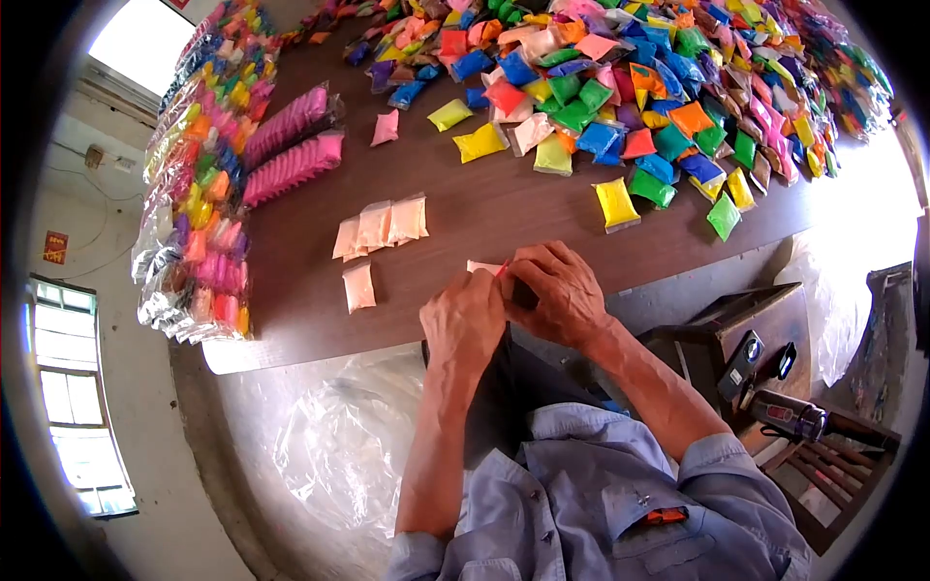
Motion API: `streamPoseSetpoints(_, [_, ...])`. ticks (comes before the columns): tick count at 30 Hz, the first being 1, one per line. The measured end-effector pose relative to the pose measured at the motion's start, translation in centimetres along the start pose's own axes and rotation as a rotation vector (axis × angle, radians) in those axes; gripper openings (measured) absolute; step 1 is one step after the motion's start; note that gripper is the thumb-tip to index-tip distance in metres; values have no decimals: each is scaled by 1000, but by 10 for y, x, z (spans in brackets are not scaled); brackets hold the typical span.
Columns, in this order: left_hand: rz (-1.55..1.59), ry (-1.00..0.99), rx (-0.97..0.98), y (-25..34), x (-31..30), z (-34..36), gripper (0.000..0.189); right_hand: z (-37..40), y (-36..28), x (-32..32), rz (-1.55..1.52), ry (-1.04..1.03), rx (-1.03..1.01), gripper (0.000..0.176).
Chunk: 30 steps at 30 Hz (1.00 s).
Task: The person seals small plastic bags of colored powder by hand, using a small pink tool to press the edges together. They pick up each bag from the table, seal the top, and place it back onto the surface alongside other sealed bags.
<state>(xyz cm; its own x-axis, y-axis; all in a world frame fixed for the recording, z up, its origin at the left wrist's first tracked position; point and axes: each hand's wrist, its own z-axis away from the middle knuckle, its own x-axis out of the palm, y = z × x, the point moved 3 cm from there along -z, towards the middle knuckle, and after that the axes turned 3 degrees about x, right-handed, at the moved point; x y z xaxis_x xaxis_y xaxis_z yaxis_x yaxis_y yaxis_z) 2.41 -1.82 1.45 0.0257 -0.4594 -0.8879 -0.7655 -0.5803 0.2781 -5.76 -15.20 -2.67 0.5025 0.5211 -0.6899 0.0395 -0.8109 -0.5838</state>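
Observation:
My left hand [463,318] and my right hand [557,293] meet at the table's near edge, both with fingers closed. A small peach packet [482,266] shows past the fingertips of my left hand, mostly hidden by it. Between the two hands a bit of something red [503,268] sticks out, too small to name. My right hand's fingers are curled, and what they pinch is hidden. To the left on the table, several peach packets [376,227] lie overlapped in a row. One single peach packet [358,288] rests just below them.
A big heap of colourful packets [620,87] covers the far side of the brown table [320,310]. Two bagged stacks of pink packets [295,167] lie at left, beside piled bundles [199,203]. Clear plastic [339,445] hangs below. A wooden stool [765,329] stands at right.

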Motion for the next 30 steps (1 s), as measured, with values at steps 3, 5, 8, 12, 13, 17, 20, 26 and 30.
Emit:
streamPoseSetpoints(3, [-54,-36,-25,-9,0,-6,11,1,-1,-4,-18,32,-27,36])
streamPoseSetpoints(5, [-72,-17,-60,-15,-4,-10,10,-1,-3,-3,-25,96,-32,36])
streamPoseSetpoints(8, [-1,-20,-19,-6,-8,-10,10,-1,-4,-5,-29,86,-11,35])
streamPoseSetpoints(12, [-21,-61,86,4,2,-4,10,0,0,0,2,70,-35,42])
streamPoseSetpoints(13, [-15,-39,48,4,-1,-7,10,-1,-1,-3,-17,76,-37,37])
streamPoseSetpoints(17, [-64,-47,-59,-18,-1,-13,12,-1,-4,-3,-30,83,-9,33])
streamPoseSetpoints(20, [-38,-55,-60,-12,-12,-15,12,0,-5,-3,-10,57,23,34])
streamPoseSetpoints(26, [8,-12,-45,-13,-1,4,9,1,-3,-4,-33,91,-29,35])
streamPoseSetpoints(30, [-31,-6,-138,-42,-6,3,15,-2,-8,-4,-10,71,11,33])
